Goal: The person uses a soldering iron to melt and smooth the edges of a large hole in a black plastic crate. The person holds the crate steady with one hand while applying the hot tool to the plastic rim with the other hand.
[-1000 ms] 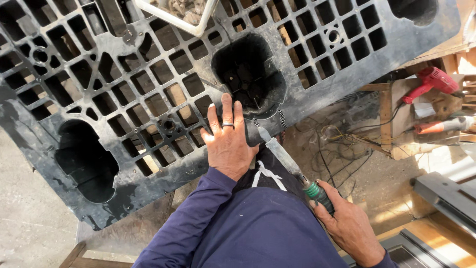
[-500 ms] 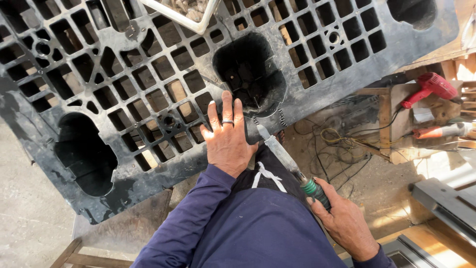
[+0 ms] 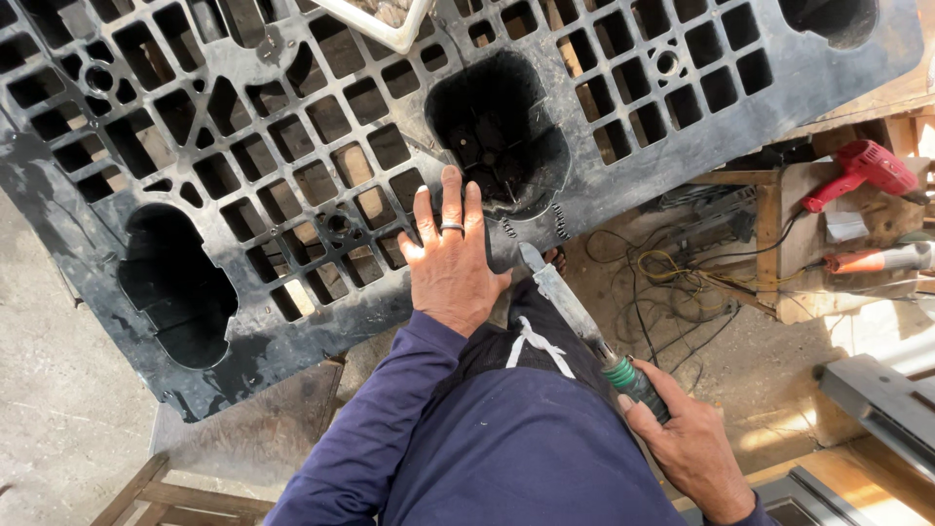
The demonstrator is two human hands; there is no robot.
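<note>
Flat on pallet (image 3: 292, 195) left hand (image 3: 450, 263); right hand (image 3: 687, 448) grips scraper (image 3: 575, 312).

A red power drill (image 3: 862, 168) lies on a wooden bench (image 3: 791, 292) at the right edge; below it on the same bench rests an orange-handled tool (image 3: 877, 259); a white scrap (image 3: 845, 226) sits between the two; a tangle of thin cables (image 3: 672, 282), black and yellow, sprawls over the dusty floor (image 3: 49, 429) beside the bench; a white frame corner (image 3: 385, 27) shows at the top; wooden slats (image 3: 166, 492) cross the lower left; grey metal rails (image 3: 877, 409) lie at lower right.
</note>
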